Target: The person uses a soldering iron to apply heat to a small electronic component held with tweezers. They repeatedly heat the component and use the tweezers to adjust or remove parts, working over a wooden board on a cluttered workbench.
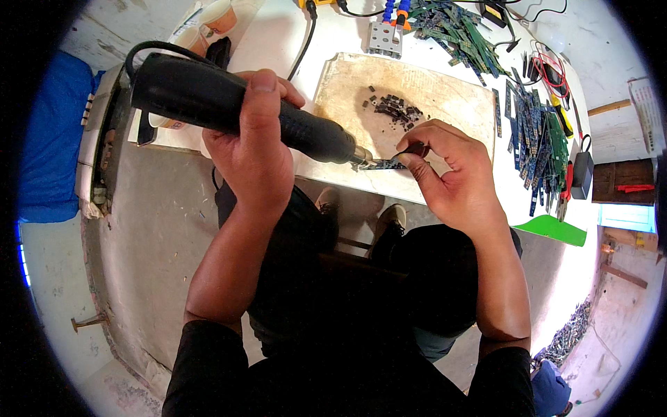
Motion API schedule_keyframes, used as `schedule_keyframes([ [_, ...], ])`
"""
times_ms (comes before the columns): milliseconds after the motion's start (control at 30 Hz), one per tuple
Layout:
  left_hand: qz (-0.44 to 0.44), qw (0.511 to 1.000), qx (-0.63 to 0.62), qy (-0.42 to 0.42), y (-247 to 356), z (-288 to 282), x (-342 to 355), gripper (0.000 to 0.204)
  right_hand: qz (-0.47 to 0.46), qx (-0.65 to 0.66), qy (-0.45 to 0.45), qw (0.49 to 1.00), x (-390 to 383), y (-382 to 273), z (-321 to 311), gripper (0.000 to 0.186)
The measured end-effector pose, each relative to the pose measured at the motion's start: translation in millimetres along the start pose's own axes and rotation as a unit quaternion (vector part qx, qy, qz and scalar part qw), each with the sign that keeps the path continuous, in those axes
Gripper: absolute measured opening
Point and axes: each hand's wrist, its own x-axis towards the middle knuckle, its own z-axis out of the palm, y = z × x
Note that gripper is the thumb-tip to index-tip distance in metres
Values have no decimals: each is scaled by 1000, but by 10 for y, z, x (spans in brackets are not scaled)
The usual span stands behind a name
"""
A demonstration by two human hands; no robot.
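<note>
My left hand point(256, 139) is wrapped round the body of a black hot air gun point(306, 129), which slants down to the right. Its metal nozzle point(362, 156) ends just above a narrow dark circuit board strip point(381, 165) near the front edge of a stained board point(347, 90). At the strip's right end, the fingers of my right hand point(455, 170) are pinched on a slim dark reddish piece point(417, 149); its kind is mostly hidden by the fingers. Behind the nozzle lies a loose pile of small black components point(397, 110) on the board.
Green circuit board strips point(458, 38) heap at the back, with more dark strips point(531, 139) on the right. Beside them lie a yellow screwdriver point(561, 117) and red-handled pliers point(567, 187). A metal block point(385, 39) stands behind the board; paper cups point(218, 17) are at back left.
</note>
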Motion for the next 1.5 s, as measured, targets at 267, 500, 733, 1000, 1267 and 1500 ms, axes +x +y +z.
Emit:
schedule_keyframes([
  [267, 6, 1000, 15, -10, -8, -8, 5, 16, -38, -35, -4, 999, 5, 0, 0, 14],
  [500, 7, 1000, 20, -11, -2, -1, 3, 18, -52, -52, -2, 997, 7, 2, 17, 13],
  [733, 6, 1000, 24, -10, -2, 6, 9, 18, -44, -49, 2, 998, 6, -11, 24, 13],
  [1000, 0, 1000, 12, -9, 0, 10, 3, 17, -47, -68, 1, 997, 11, -31, 10, 13],
  [1267, 11, 999, 25, 22, -11, 3, 6, 18, -27, -81, 56, 995, 13, -34, -11, 15],
  [1500, -4, 999, 31, 15, -9, 40, -5, 19, 14, -109, 143, 984, 60, 67, -31, 13],
])
